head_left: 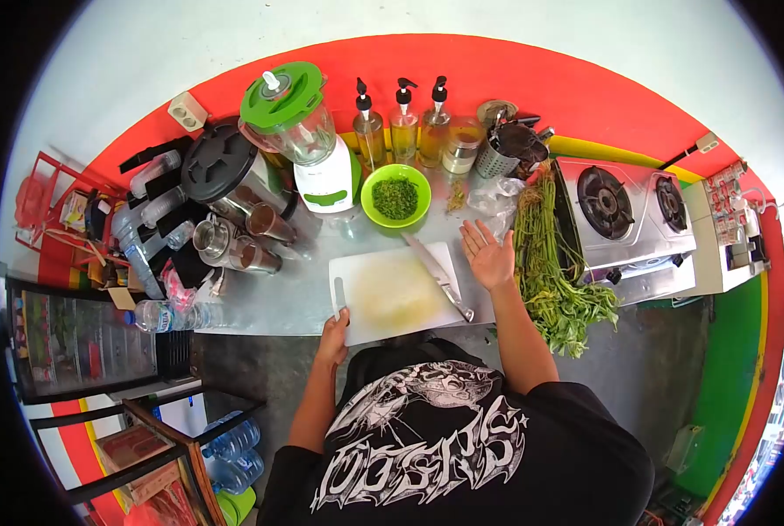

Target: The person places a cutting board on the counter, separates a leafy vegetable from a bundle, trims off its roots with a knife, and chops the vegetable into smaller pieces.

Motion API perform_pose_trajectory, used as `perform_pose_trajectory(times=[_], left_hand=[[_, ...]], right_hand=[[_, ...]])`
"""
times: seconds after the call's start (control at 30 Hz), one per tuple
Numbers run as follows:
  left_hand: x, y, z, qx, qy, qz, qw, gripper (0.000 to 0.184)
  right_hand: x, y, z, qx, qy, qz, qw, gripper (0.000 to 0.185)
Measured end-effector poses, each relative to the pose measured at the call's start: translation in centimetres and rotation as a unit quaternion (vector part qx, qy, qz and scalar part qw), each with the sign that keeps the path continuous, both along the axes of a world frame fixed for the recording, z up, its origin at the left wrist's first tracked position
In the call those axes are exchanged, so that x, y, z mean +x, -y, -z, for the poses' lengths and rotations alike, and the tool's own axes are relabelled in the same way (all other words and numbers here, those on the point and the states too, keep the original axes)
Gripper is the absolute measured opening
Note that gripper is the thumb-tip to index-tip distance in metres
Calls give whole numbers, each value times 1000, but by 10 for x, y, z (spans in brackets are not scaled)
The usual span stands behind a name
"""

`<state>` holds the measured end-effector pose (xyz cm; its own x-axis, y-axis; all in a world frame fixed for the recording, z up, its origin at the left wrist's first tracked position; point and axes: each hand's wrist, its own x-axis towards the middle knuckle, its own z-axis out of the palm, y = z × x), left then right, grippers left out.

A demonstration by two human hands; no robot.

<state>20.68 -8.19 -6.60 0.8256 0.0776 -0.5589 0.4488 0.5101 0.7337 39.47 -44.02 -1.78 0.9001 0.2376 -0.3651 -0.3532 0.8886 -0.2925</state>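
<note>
My left hand (334, 337) grips the lower left edge of a white cutting board (366, 289), whose middle is stained yellow-green. A large knife (438, 276) lies slanted across the board's right side, its tip past the far edge. To the right of the board, my right hand (488, 255) is raised palm up with fingers spread, and nothing is in it. Just beyond the board stands a lime green bowl (367, 207) of chopped green herbs (395, 199). A big bunch of leafy greens (550, 272) with long stems lies right of my right hand.
A blender (322, 180) with a green lid stands behind the board, beside several pump bottles (403, 131). Metal cups (225, 245) and a water bottle (160, 316) are on the left. A gas stove (633, 241) sits at right. A plastic bag (497, 200) lies near the bowl.
</note>
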Motion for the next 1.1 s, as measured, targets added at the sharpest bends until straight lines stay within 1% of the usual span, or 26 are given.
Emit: perform_pose_trajectory(times=[0.07,0.1,0.17,0.2,0.23,0.27,0.33,0.37,0.43,0.47,0.53,0.6,0.67,0.7,0.73,0.77,0.8,0.83,0.87,0.9,0.93,0.97,1.0,1.03,1.07,1.1], left_hand=[[8,2,12,3,-2,13,1000,41],[11,3,15,19,-13,11,1000,38],[19,2,20,34,-25,12,999,35],[23,1,15,151,-1,43,988,31],[27,0,11,266,24,73,961,27],[29,4,6,295,36,33,954,22],[33,5,13,385,63,-4,921,24],[33,4,15,385,63,-3,921,24],[40,11,-1,571,32,23,820,28],[42,15,-15,663,102,27,741,31],[57,30,-45,607,105,30,787,34],[80,50,-41,508,229,54,829,38],[105,88,-49,420,284,126,853,41],[114,114,-52,318,233,149,907,43],[122,140,-54,211,180,169,946,46],[132,165,-60,131,90,169,973,49],[142,181,-66,49,0,167,985,54],[152,188,-66,47,4,167,985,54],[161,194,-67,-144,-2,182,973,57],[171,199,-67,-330,-10,192,924,59],[184,203,-64,-370,-27,175,912,53],[199,210,-49,-346,-3,145,927,52],[210,215,-38,-334,6,135,933,52],[219,219,-34,-321,14,125,939,53],[229,216,-29,-291,9,82,953,52],[238,212,-32,-276,5,67,959,52]], right_hand=[[-4,3,6,-24,15,-12,1000,88],[-9,3,4,-28,13,-9,999,88],[-17,-2,1,-137,-42,-28,989,86],[-21,-1,7,-139,-45,-26,989,86],[-26,-1,13,-147,-36,-27,988,86],[-29,-1,19,-155,-27,-29,987,87],[-35,-5,18,-159,-18,-25,987,87],[-37,-6,18,-161,-19,-17,987,87],[-40,-10,14,-162,-19,-7,987,87],[-41,-13,12,-138,-26,12,990,87],[-39,-20,7,-113,-30,31,993,86],[-37,-29,3,-63,-60,73,993,84],[-29,-43,-4,-70,-46,78,993,84],[-23,-51,-8,-75,-33,82,993,85],[-18,-59,-13,-77,-31,82,993,85],[-12,-66,-20,-89,4,81,993,84],[-6,-73,-28,-100,41,81,991,82],[0,-79,-35,-123,66,77,987,76],[2,-85,-41,-125,69,79,987,76],[4,-90,-44,-231,113,37,966,73],[7,-88,-41,-333,151,-3,931,69],[13,-84,-27,-503,214,-39,836,65],[12,-83,-24,-505,208,-32,837,65],[10,-86,-22,-513,220,-53,828,64],[8,-89,-19,-520,232,-73,819,64],[5,-88,-10,-542,197,-76,814,63]])
